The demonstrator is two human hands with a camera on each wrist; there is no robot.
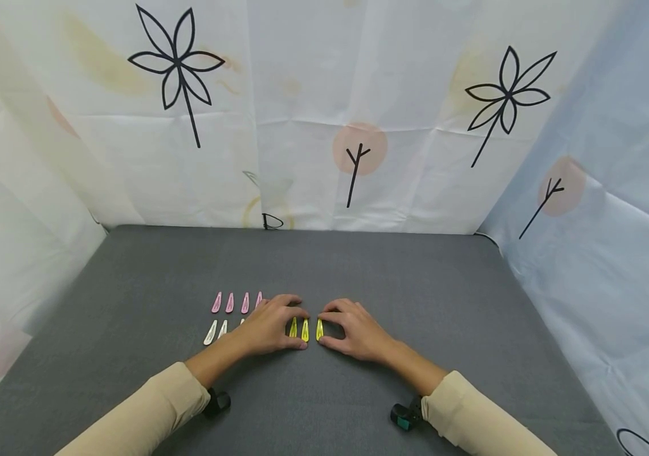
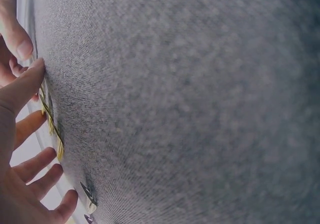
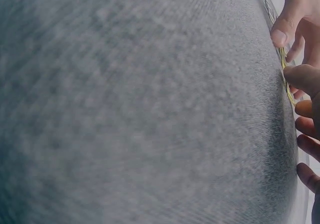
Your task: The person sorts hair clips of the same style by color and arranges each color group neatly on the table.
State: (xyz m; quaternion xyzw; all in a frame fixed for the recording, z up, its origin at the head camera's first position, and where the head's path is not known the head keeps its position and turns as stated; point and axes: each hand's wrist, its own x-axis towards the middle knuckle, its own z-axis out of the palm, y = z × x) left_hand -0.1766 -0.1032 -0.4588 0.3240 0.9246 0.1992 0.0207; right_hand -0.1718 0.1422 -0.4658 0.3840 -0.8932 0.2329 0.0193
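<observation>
Near the table's middle my left hand (image 1: 269,328) holds a yellow snap hair clip (image 1: 305,330) by its ends, between thumb and forefinger. Another yellow hair clip (image 1: 293,328) lies just left of it, inside the curve of the same hand. Facing it, my right hand (image 1: 363,334) pinches a third yellow hair clip (image 1: 320,330) the same way, a small gap away. In the left wrist view, the fingers of my left hand (image 2: 20,109) spread above yellow clips. The right wrist view shows my right hand (image 3: 307,99) at the right edge, its clip partly hidden.
A row of pink hair clips (image 1: 230,303) lies behind a row of cream hair clips (image 1: 210,332), left of the hands. My left hand and wrist cover part of both rows. Patterned cloth (image 1: 301,114) hangs behind the grey table (image 1: 415,272) and along its sides.
</observation>
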